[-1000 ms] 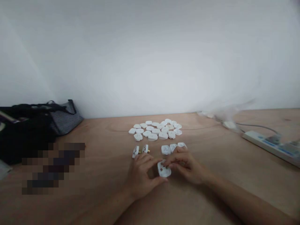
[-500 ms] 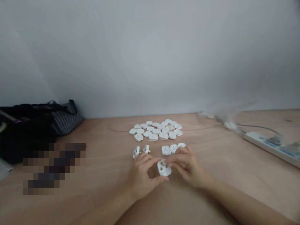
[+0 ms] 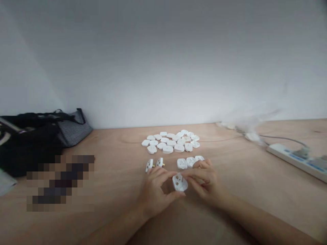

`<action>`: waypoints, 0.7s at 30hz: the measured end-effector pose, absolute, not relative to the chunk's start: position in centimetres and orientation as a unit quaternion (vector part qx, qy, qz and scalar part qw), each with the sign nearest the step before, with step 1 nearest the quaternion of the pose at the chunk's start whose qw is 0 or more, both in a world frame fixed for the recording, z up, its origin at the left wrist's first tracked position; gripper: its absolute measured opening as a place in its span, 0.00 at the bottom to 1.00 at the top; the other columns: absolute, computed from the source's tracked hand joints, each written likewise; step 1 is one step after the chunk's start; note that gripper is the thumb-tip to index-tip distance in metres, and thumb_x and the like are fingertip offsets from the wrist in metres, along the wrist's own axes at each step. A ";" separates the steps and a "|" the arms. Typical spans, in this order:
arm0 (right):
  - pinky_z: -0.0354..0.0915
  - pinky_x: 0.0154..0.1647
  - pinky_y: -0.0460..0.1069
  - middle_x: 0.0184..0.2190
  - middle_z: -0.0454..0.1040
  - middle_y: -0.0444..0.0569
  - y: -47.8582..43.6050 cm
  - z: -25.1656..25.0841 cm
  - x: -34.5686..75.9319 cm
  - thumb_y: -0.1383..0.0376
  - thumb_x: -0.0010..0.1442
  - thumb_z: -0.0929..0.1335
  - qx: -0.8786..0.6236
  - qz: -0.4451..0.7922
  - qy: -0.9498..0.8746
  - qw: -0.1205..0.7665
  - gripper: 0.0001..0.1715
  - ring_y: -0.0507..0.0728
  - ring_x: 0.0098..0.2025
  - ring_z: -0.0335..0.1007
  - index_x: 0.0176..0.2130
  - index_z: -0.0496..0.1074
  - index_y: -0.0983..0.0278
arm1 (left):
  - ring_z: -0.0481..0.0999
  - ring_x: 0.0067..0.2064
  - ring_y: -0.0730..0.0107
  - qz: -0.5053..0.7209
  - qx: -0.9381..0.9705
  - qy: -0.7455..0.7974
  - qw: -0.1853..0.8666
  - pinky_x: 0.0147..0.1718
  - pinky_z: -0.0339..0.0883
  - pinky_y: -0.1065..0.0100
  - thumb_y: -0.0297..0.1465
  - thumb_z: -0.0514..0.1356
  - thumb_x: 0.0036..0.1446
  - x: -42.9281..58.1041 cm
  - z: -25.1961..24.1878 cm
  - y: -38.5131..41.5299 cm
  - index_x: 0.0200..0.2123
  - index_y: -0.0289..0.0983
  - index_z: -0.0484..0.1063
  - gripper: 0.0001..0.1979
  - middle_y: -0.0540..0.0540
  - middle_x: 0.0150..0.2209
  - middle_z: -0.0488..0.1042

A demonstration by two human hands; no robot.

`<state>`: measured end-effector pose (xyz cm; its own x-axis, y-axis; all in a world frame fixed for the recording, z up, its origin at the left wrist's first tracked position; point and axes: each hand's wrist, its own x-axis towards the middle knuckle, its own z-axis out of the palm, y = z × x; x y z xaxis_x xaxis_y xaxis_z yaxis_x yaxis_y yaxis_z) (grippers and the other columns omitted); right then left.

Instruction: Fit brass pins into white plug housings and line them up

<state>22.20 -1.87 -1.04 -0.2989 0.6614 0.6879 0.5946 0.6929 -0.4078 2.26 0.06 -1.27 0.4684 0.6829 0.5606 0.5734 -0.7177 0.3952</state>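
Fingers [image 3: 167,175] at a white, rounded-square plastic plug shell [image 3: 181,187]

Left hand [image 3: 156,190] grips the shell between thumb and forefinger, parted by its width; right hand [image 3: 209,186] has its fingertips gathered at the shell's upper right edge (whether they pinch anything, I cannot tell). Beyond, on the brown wooden worktop [image 3: 122,177], two brass-pinned white plastic plug pieces [image 3: 149,165] stand on edge, left of three white rounded-square plastic pieces [image 3: 182,163].

On table [image 3: 255,183]: cluster of plug pieces [image 3: 171,143] toward back, wall [image 3: 163,68] behind. Before cluster: two plug halves [image 3: 149,165] left, row of three [image 3: 182,164] right. Nearest: plug base [image 3: 181,185] between left hand [image 3: 158,190] and right hand [image 3: 208,182]. Far left: bag [image 3: 73,131]. Far right: power strip [image 3: 283,153], plastic wrap [image 3: 251,131] behind.
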 end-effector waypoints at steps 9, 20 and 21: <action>0.53 0.37 0.54 0.24 0.74 0.45 -1.9 -1.4 21.8 0.71 0.58 0.64 -0.373 0.020 -0.809 0.454 0.12 0.55 0.32 0.67 0.38 0.75 0.58 | 0.72 0.37 0.58 0.373 0.847 0.370 0.078 0.39 0.62 0.59 0.46 0.68 0.42 2.3 -1.2 0.0 0.40 0.39 0.75 0.23 0.46 0.32 0.75; 0.55 0.51 0.58 0.48 0.70 0.52 -1.1 -1.8 23.7 0.55 0.51 0.72 -0.410 0.165 -0.786 0.431 0.31 0.63 0.50 0.61 0.53 0.66 0.56 | 0.72 0.38 0.58 0.393 0.839 0.366 0.082 0.40 0.63 0.59 0.45 0.69 0.41 2.1 -1.3 0.4 0.41 0.40 0.75 0.24 0.45 0.34 0.76; 0.56 0.51 0.59 0.47 0.70 0.52 -0.9 -2.0 23.7 0.54 0.47 0.74 -0.417 0.182 -0.782 0.426 0.34 0.63 0.50 0.61 0.52 0.67 0.57 | 0.72 0.38 0.58 0.394 0.840 0.363 0.086 0.40 0.64 0.59 0.45 0.69 0.41 2.1 -1.3 0.4 0.41 0.40 0.75 0.24 0.45 0.34 0.76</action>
